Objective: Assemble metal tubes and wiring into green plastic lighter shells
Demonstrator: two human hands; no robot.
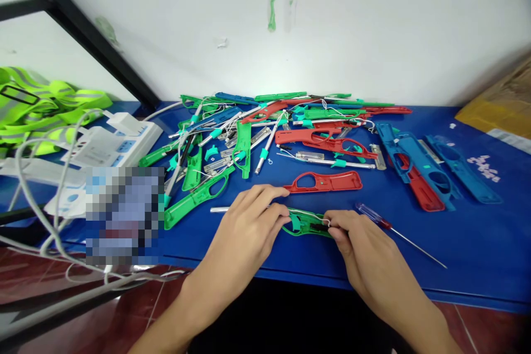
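My left hand [253, 215] grips the left part of a green plastic handle shell [305, 224] that lies on the blue table [477, 243]. A metal rod [219, 210] sticks out to the left from under that hand. My right hand [352, 235] pinches the shell's right end, where a small black and white part sits. A red handle shell [326, 181] lies just behind both hands. A screwdriver with a clear red handle [375, 217] lies beside my right hand, its shaft pointing right.
A pile of green, red and blue handle shells and metal rods [265, 127] covers the table's back. Blue shells [415, 163] lie at the right, near small white parts [483, 167]. White power strips and cables [103, 144], neon vests [37, 110] and a cardboard box [501, 102] flank the table.
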